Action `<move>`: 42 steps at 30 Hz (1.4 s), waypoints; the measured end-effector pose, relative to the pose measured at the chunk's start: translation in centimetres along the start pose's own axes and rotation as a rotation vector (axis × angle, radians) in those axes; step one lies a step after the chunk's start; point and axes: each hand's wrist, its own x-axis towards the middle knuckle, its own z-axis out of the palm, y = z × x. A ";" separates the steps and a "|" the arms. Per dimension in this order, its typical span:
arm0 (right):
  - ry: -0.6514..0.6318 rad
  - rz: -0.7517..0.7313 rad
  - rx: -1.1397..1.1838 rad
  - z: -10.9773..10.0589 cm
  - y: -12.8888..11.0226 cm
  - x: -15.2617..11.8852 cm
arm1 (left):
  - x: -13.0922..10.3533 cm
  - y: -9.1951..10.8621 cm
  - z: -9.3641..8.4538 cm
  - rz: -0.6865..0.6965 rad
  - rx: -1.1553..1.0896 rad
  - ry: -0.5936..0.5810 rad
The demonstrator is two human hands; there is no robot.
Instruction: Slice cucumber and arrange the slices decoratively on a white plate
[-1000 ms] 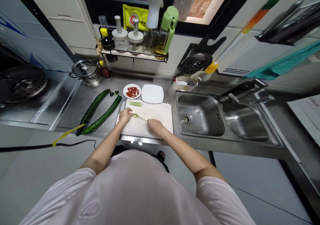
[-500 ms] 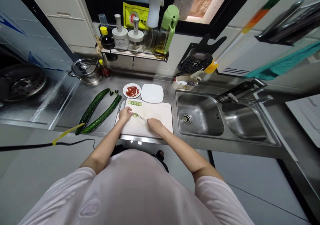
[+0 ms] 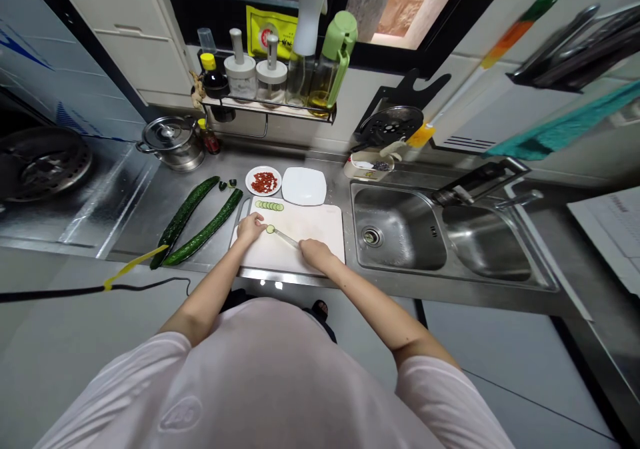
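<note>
My right hand [image 3: 316, 253] is wrapped round the handle of a small knife [image 3: 287, 237], its blade pointing left over the white cutting board [image 3: 320, 226]. At the blade's tip is a round cucumber slice [image 3: 271, 229] with pale flesh. My left hand [image 3: 250, 227] is closed at the board's left side, its fingertips pinched at the edge of that slice. A row of overlapping cucumber slices [image 3: 269, 205] lies along the back of the board. Two long green cucumbers, a nearer one [image 3: 210, 231] and a farther one [image 3: 184, 214], rest on the counter to the left.
Behind the board stand a plate of chopped red pieces [image 3: 264, 182] and a white square plate [image 3: 304, 186]. Two cut cucumber ends [image 3: 228, 184] lie near the cucumbers. A double sink [image 3: 400, 232] is at right, a lidded pot [image 3: 173, 144] at back left.
My right hand has drawn the knife a little to the right, showing more of the blade. My left hand has stayed almost in place by the slice.
</note>
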 end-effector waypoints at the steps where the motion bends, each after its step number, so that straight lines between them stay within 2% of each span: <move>1: 0.000 0.001 0.003 -0.1 -0.1 0.1 | 0.0 0.0 0.0 -0.001 0.002 -0.002; 12: 0.015 -0.014 0.013 -0.8 -1.3 1.3 | 0.1 -0.1 0.0 0.007 0.019 -0.011; 23: 0.010 -0.004 0.010 -0.9 -1.3 0.9 | 0.2 -0.1 0.1 0.001 0.024 -0.010; 32: -0.032 0.023 0.009 0.0 0.1 -0.5 | 0.2 -0.1 0.1 -0.001 0.012 -0.004; 42: 0.008 0.023 0.009 -0.1 -0.3 -0.1 | 0.3 -0.3 0.2 0.000 0.009 -0.006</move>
